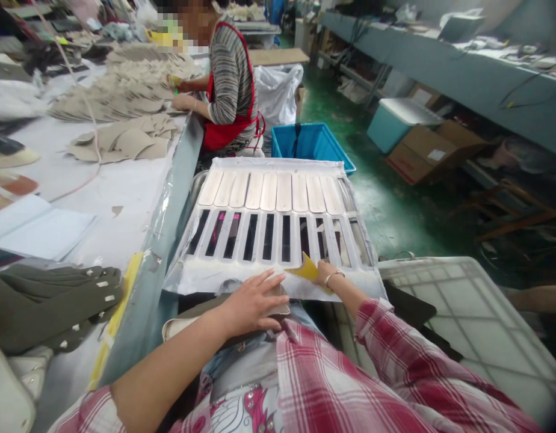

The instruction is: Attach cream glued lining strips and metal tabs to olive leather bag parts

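Observation:
A white board (278,272) lies before me with rows of long slots. White oblong pieces (265,191) fill most of its far row, while the near row of slots (269,236) is mostly see-through and dark. My right hand (325,274) grips a yellow flat scraper (307,266), held low over the board's near right side. Fingers spread, my left hand (255,300) lies at the board's near edge, above a beige piece (278,308) on my lap. Whether its fingertips press on the board I cannot tell.
Left is a long table (138,174) with grey cut pieces (56,300) and beige stacks (124,135). A person in a red apron (230,129) works at it. Beyond the board stands a blue crate (311,141); a pale grid-topped box (476,313) and cardboard box (429,150) are right.

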A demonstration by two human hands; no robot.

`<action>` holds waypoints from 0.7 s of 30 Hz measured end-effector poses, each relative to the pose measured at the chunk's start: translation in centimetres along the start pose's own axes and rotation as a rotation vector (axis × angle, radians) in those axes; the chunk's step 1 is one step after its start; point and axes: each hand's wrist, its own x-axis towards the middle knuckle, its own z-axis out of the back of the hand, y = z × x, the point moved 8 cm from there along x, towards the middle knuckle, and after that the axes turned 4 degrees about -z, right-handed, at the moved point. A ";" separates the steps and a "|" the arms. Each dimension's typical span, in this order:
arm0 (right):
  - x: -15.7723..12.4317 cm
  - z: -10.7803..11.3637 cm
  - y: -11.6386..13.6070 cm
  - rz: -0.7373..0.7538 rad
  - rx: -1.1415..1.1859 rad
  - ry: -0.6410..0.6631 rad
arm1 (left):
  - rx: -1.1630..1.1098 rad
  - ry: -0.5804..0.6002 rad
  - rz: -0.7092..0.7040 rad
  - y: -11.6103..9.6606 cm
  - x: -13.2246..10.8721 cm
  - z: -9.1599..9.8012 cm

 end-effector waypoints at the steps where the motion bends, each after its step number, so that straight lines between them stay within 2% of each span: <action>1: -0.1 -0.2 0.3 0.027 -0.001 0.015 | 0.002 0.001 0.010 0.1 -0.2 -0.1; 4: -1.0 -0.5 2.0 0.120 0.001 0.033 | -0.002 -0.004 0.034 0.2 -0.5 -0.4; 6: -2.3 -0.2 3.2 0.181 0.019 0.000 | -0.031 -0.022 0.045 0.4 -0.6 -0.4; 10: -6.6 1.9 4.9 0.295 0.106 -0.067 | -0.118 -0.062 0.037 0.9 -0.9 -0.1; 13: -9.7 3.9 5.3 0.381 0.208 -0.042 | -0.159 -0.061 0.032 1.2 -0.9 0.0; 16: -11.5 5.2 6.7 0.493 0.269 0.005 | -0.200 -0.037 0.036 1.4 -0.7 0.0; 18: -11.7 5.6 7.9 0.476 0.216 -0.012 | -0.229 -0.014 0.040 1.4 -0.5 0.0; 21: -10.9 5.9 9.7 0.365 0.056 -0.102 | -0.297 -0.017 0.038 1.4 -0.7 0.5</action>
